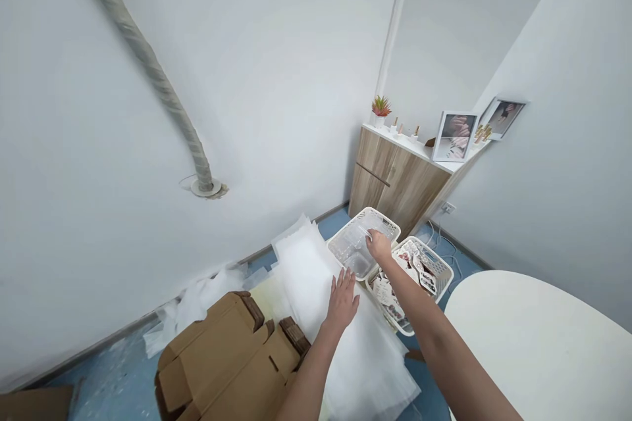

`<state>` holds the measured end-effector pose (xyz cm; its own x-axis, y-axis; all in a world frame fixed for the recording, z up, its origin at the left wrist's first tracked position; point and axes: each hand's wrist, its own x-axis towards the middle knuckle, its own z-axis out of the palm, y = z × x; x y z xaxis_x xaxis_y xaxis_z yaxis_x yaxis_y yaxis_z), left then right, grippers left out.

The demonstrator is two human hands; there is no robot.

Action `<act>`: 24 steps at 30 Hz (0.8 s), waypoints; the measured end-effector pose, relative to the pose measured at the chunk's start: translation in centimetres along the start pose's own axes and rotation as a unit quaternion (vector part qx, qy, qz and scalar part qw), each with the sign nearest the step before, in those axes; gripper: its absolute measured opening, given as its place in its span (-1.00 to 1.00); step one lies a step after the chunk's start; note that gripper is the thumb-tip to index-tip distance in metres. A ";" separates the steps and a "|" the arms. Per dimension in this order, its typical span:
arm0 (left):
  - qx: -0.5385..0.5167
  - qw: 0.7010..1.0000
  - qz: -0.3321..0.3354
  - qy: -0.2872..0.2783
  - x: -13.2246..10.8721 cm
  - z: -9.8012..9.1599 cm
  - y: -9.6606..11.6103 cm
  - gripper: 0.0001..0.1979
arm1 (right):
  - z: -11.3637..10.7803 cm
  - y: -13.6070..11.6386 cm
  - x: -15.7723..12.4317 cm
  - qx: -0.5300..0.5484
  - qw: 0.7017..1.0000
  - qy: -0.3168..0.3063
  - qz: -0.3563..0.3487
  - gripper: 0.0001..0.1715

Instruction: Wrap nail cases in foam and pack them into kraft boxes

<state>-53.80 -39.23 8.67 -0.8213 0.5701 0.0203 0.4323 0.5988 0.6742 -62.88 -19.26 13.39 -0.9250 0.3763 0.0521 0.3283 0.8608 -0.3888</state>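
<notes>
My left hand [343, 299], fingers spread, is over a stack of thin white foam-like sheets [309, 263]; whether it presses on them I cannot tell. Above a white plastic basket [369, 212] my right hand [379, 247] is closed in a pinch. A thin clear plastic piece [368, 233] shows at its fingertips, its shape hard to make out. More transparent plastic pieces [356, 260] lie in that basket. Beneath my right forearm stands a second white basket [447, 274], filled with printed cards or packets [395, 286] that the arm partly covers.
Flattened brown cardboard boxes [222, 348] are piled at the front left. A round white table [543, 342] is at the right. Behind the baskets stands a wooden cabinet [395, 177] with picture frames [455, 137] and a potted plant [380, 120]. Cables [451, 250] trail on the blue floor.
</notes>
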 end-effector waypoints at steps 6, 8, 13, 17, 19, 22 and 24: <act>-0.462 0.871 -0.142 0.088 3.5 -1.0 2.8 -0.47 | -2.1 1.9 -5.9 0.163 0.975 0.121 -0.086 -0.62; -0.608 0.765 -0.207 0.043 4.7 -1.2 5.0 -0.45 | -3.1 3.1 -8.9 0.206 0.960 0.149 -0.114 -0.62; -0.753 0.607 -0.228 -0.110 4.9 0.8 12.4 -0.49 | -6.4 7.3 -16.9 0.244 0.942 0.199 -0.114 -0.63; -0.767 0.594 -0.180 -0.163 2.0 5.2 18.9 -0.60 | -10.5 11.9 -23.5 0.246 0.937 0.234 -0.081 -0.64; -0.754 0.616 -0.146 -0.176 0.0 7.6 22.0 -0.57 | -12.8 14.2 -26.9 0.258 0.935 0.237 -0.057 -0.63; -0.708 0.663 -0.097 -0.221 -3.0 11.0 26.5 -0.48 | -16.1 17.3 -31.9 0.316 0.918 0.240 0.020 -0.61; -0.676 0.688 -0.071 -0.254 -4.8 13.2 29.3 -0.40 | -17.8 19.2 -34.9 0.360 0.898 0.245 0.065 -0.57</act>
<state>-32.27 -16.99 18.60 -0.4355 0.8882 -0.1464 -0.6623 -0.2060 0.7204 -20.92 -9.73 20.51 -0.6351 0.7146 0.2932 0.0561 0.4213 -0.9052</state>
